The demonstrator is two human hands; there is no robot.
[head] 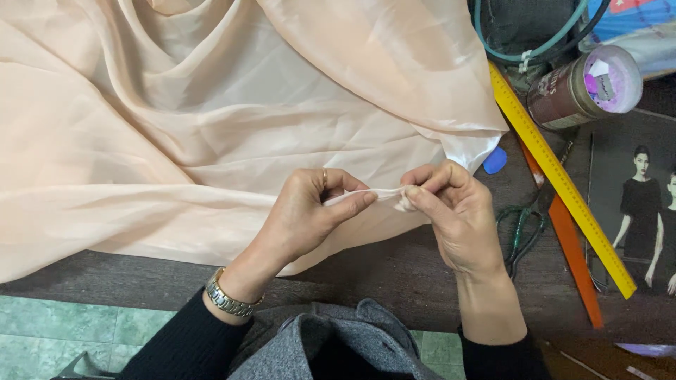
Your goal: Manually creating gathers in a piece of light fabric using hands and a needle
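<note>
A large sheet of pale peach silky fabric [176, 119] lies in folds over a dark table [394, 281]. My left hand [310, 207], with a ring and a metal wristwatch, pinches a thin rolled edge of the fabric [377, 193]. My right hand [458, 211] pinches the same edge a little further right, where the cloth bunches at the fingertips. The strip is stretched taut between both hands, just above the table near its front edge.
A yellow ruler [563, 183] and an orange strip [574, 253] lie diagonally at right. Green-handled scissors [521, 232], a blue chalk piece [495, 160], a plastic jar [584, 88], a green cord and a fashion picture [641, 204] sit nearby. Green tiled floor shows below.
</note>
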